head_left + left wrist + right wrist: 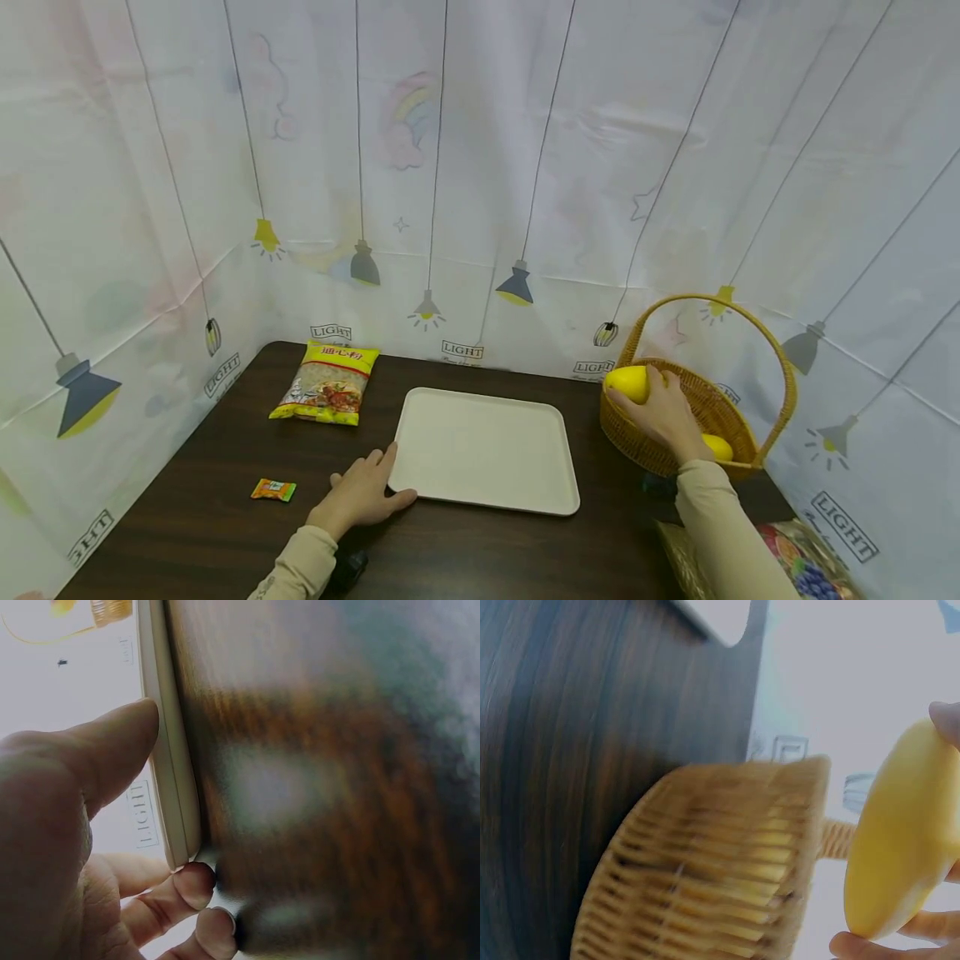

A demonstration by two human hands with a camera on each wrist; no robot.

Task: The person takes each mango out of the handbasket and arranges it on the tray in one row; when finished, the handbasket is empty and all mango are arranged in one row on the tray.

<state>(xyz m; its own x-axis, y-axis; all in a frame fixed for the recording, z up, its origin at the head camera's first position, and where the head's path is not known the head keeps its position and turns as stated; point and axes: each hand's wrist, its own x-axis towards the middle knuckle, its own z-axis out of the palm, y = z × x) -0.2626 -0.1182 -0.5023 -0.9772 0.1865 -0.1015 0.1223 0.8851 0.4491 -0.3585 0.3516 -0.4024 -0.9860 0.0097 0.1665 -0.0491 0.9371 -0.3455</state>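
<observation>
A smooth, oval yellow fruit (627, 383) is pinched between the thumb and fingers of my right hand (666, 412), over the left part of the wicker basket (626, 437). In the right wrist view, the fruit (904, 832) is clear of the basket's woven wall (705, 862). Another yellow fruit (718, 447) lies inside the basket. My left hand (362, 490) rests at the near left corner of a cream rectangular tray (487, 450). The left wrist view shows its thumb (124, 742) against the tray's rim (174, 772), with fingertips near the corner.
A yellow bag of pasta (330, 385) lies at the back left of the dark wooden table (480, 550). A small orange and green wrapped candy (273, 490) is left of my left hand. A fruit-printed package (806, 562) lies near right, partly behind my sleeve.
</observation>
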